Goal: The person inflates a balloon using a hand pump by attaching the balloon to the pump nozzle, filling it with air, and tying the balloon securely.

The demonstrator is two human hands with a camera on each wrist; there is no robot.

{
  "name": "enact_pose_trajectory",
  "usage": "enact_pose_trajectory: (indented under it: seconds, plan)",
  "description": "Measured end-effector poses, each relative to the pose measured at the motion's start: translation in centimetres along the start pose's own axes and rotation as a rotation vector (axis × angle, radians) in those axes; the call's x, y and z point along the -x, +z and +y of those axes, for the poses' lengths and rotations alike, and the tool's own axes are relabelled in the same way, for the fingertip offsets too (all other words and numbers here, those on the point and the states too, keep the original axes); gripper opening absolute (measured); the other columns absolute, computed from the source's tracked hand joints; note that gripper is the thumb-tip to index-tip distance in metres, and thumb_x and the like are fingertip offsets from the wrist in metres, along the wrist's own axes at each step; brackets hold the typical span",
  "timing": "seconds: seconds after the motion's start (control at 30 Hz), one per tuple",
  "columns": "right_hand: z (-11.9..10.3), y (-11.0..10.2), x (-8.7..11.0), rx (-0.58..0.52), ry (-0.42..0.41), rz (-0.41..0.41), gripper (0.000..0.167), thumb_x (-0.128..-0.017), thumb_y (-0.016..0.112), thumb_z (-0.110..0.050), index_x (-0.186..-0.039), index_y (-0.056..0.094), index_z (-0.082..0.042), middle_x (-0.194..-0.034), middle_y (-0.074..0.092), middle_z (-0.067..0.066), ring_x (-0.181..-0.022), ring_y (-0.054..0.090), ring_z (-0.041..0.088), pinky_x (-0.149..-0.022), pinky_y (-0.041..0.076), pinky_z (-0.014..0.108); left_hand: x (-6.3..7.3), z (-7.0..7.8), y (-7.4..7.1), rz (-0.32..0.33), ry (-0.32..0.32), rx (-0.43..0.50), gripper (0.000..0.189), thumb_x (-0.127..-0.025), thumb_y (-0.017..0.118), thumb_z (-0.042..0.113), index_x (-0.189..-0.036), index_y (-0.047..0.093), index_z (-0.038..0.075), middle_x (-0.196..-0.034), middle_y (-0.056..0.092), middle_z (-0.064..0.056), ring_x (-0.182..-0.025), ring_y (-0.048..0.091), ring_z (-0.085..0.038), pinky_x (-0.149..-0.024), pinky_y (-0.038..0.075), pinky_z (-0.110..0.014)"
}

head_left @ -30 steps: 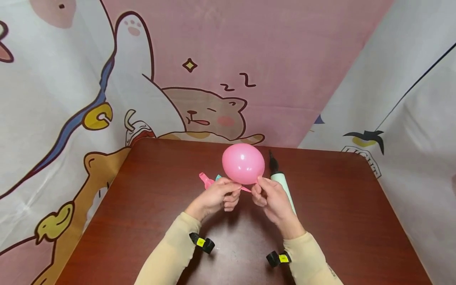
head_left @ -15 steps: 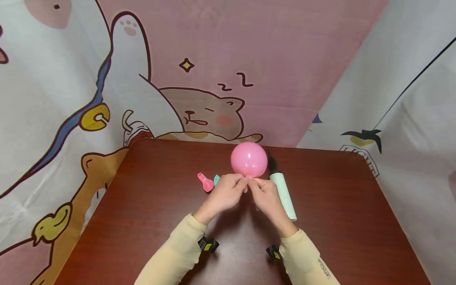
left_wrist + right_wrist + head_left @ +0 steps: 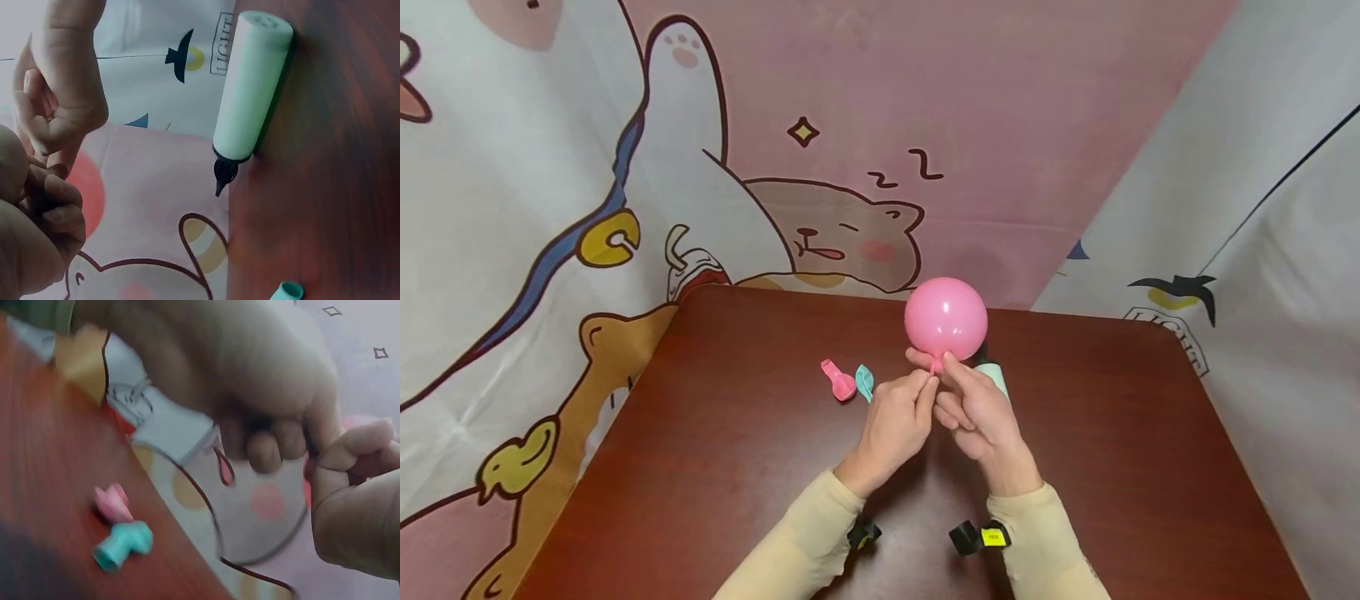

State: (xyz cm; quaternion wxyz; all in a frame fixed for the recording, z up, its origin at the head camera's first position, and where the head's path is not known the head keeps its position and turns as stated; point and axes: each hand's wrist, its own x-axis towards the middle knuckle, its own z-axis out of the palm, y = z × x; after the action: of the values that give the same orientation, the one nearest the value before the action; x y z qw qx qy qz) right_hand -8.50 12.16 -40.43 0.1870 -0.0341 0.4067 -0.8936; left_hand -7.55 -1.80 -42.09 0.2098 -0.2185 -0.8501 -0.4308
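Head view: inflated balloon (image 3: 946, 318), glossy pink, nearly round, taut, two bright highlights on its front. Held above the far part of the brown table (image 3: 737, 467), neck downward, drawn into a thin, darker pink twist. Left hand (image 3: 891, 425) pinches the tail of the neck between thumb and forefinger. Right hand (image 3: 985, 408) has its thumb in front of the neck and forefinger extended behind it, gripping just under the round body; its other fingers curl loosely.

Left wrist view: the pump (image 3: 253, 87) shows whole, pale green barrel and black nozzle; in the head view the right hand and inflated balloon cover much of it. Here the inflated balloon is only a pink patch behind the hands.

Right wrist view, blurred: limp pink balloon (image 3: 114, 503) and limp teal balloon (image 3: 124, 545) lie together on the table, the teal one's mouth visible. Exact fingertip contact cannot be told here.
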Motion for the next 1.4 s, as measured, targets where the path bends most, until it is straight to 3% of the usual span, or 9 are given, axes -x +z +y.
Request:
enact_pose_trajectory:
  seconds: [0.2,0.47,0.53,0.63,0.83,0.97,1.07,1.23,1.4]
  plan:
    - [0.6,0.3,0.2,-0.28,0.0,-0.104,0.043,-0.114,0.032,-0.022,-0.129,0.065,0.0,-0.117,0.074,0.005,-0.042,0.032,0.005,-0.043,0.035,0.013,-0.4,-0.3,0.1,-0.048,-0.174,0.206,0.021,-0.102,0.064,0.013,-0.084,0.072,0.007,-0.061,0.061,-0.001,-0.058,0.046,-0.005,-0.052,0.036,-0.018]
    - [1.8,0.6,0.1,-0.193,-0.057,0.06,0.036,-0.113,0.038,-0.013,-0.121,0.071,-0.001,-0.114,0.075,0.004,-0.041,0.038,0.003,-0.042,0.035,0.013,-1.0,-0.6,-0.5,-0.186,-0.496,0.441,0.022,-0.101,0.066,0.019,-0.091,0.08,0.005,-0.054,0.049,0.003,-0.051,0.042,-0.007,-0.047,0.03,-0.022]
    - [2.0,0.7,0.1,-0.158,-0.063,0.093,0.034,-0.112,0.041,-0.014,-0.121,0.071,-0.002,-0.115,0.075,0.004,-0.041,0.039,0.003,-0.042,0.035,0.013,-1.0,-0.6,-0.5,-0.174,-0.522,0.466,0.022,-0.101,0.067,0.017,-0.09,0.08,0.004,-0.052,0.048,0.004,-0.049,0.041,-0.007,-0.045,0.029,-0.021]
    - [2.2,0.9,0.0,-0.097,-0.089,0.134,0.032,-0.111,0.044,-0.014,-0.121,0.072,-0.003,-0.112,0.076,0.003,-0.039,0.038,0.002,-0.042,0.034,0.014,-0.8,-0.4,-0.1,-0.093,-0.42,0.369,0.023,-0.1,0.067,0.014,-0.082,0.077,0.005,-0.052,0.053,0.004,-0.049,0.045,-0.006,-0.045,0.032,-0.02]
    - [2.7,1.4,-0.2,0.398,-0.299,0.305,0.026,-0.106,0.057,-0.011,-0.103,0.076,0.007,-0.058,0.062,0.002,-0.037,0.041,0.006,-0.043,0.04,0.019,-0.6,-0.2,-0.4,0.033,-0.174,0.118,0.037,-0.1,0.059,0.01,-0.063,0.056,0.011,-0.051,0.054,0.002,-0.048,0.046,-0.004,-0.044,0.031,-0.017]
    - [2.9,1.6,-0.2,0.915,-0.464,0.375,0.032,-0.103,0.064,-0.012,-0.075,0.071,0.004,-0.05,0.055,0.007,-0.038,0.051,0.01,-0.041,0.044,0.021,-1.1,-0.5,-2.1,-0.119,-0.296,0.209,0.039,-0.099,0.055,0.012,-0.06,0.055,0.012,-0.051,0.047,0.006,-0.049,0.04,-0.005,-0.046,0.03,-0.02]
    - [2.5,1.7,0.0,1.069,-0.507,0.323,0.036,-0.104,0.061,-0.013,-0.071,0.065,-0.003,-0.056,0.06,0.006,-0.037,0.053,0.008,-0.039,0.044,0.021,-1.5,-1.0,-3.2,-0.245,-0.475,0.477,0.039,-0.098,0.054,0.011,-0.06,0.052,0.009,-0.051,0.038,0.006,-0.047,0.033,-0.006,-0.044,0.024,-0.021]
    - [1.4,1.6,0.3,0.625,-0.347,0.174,0.034,-0.109,0.052,-0.013,-0.077,0.062,-0.007,-0.069,0.063,0.001,-0.044,0.043,0.007,-0.045,0.04,0.019,-1.4,-2.0,-3.3,-0.333,-0.676,0.951,0.037,-0.098,0.049,0.004,-0.061,0.044,0.006,-0.051,0.03,0.007,-0.044,0.023,-0.006,-0.044,0.019,-0.02]
    - [1.2,1.0,-0.2,0.228,-0.254,0.182,0.03,-0.108,0.05,-0.009,-0.089,0.073,-0.013,-0.085,0.073,-0.001,-0.071,0.057,0.009,-0.062,0.043,0.02,-0.9,-1.6,-2.6,-0.414,-0.653,1.038,0.038,-0.103,0.05,0.009,-0.065,0.048,0.007,-0.051,0.032,0.006,-0.043,0.026,-0.007,-0.043,0.021,-0.02]
